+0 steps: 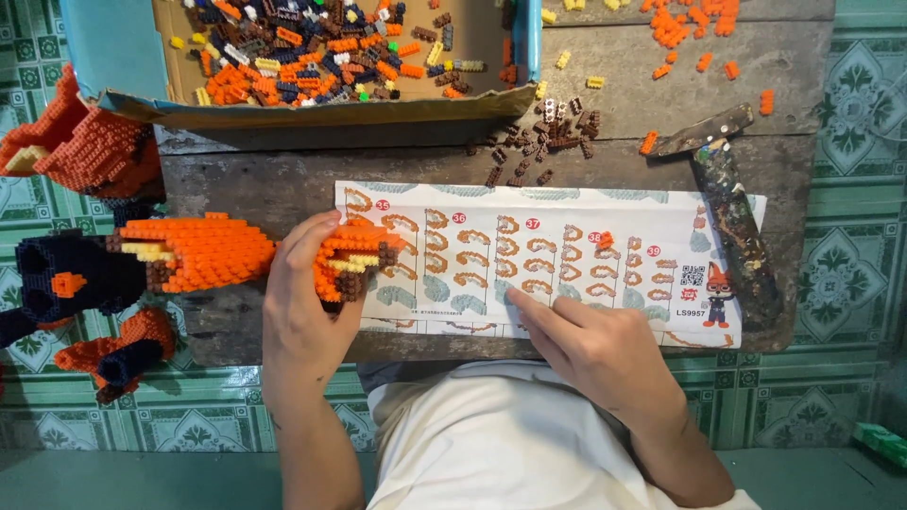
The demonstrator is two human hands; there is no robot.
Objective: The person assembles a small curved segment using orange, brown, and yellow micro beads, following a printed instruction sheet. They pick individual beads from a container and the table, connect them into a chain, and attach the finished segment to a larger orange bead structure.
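Note:
My left hand [304,302] grips a large orange brick-built model [203,250] that lies across the left edge of a worn wooden table [255,184]. The model has yellow and brown bricks inside it and a dark navy part at its left end. My right hand [590,345] rests on a printed instruction sheet [557,203] with its index finger pointing at a row of small step drawings. The sheet lies flat along the table's near edge. One orange brick [605,240] sits on the sheet.
A blue-edged cardboard box [312,111] with several loose orange, brown and yellow bricks stands at the back. Brown bricks [548,132] and orange bricks [675,28] lie scattered on the table. A paint-stained hammer [732,198] lies at the right. Green patterned floor tiles surround the table.

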